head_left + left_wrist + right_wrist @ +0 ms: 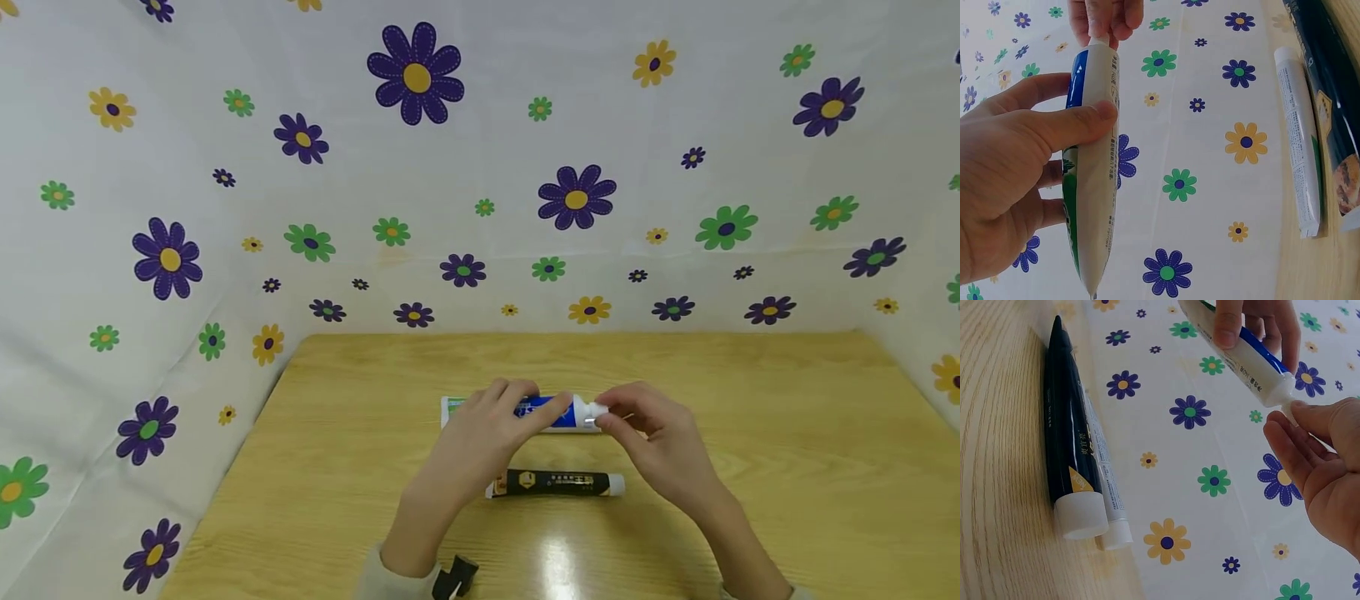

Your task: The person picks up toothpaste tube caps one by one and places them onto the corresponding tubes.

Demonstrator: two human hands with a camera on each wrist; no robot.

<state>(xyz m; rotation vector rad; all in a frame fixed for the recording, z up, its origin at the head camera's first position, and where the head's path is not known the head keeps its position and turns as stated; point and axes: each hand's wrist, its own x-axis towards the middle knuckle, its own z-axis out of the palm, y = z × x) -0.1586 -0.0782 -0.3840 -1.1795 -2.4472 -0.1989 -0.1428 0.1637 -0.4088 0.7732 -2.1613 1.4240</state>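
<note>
My left hand (480,437) grips a white, blue and green toothpaste tube (1092,200) around its body, thumb across the front. At the tube's right end, my right hand (663,442) pinches the small white cap (1287,412) between thumb and fingertips. The right wrist view shows the held tube tilted, its cap end down toward the right hand. Closer to me on the table lies a black toothpaste tube (558,482) with gold print and a white cap. Beside it in both wrist views is a slimmer white tube (1297,137), largely hidden in the head view behind the held one.
The wooden table (787,467) stretches out on both sides of the hands. A white cloth with purple, green and yellow flowers (480,150) hangs behind the table and along its sides. A black strap piece (455,577) shows at the left sleeve.
</note>
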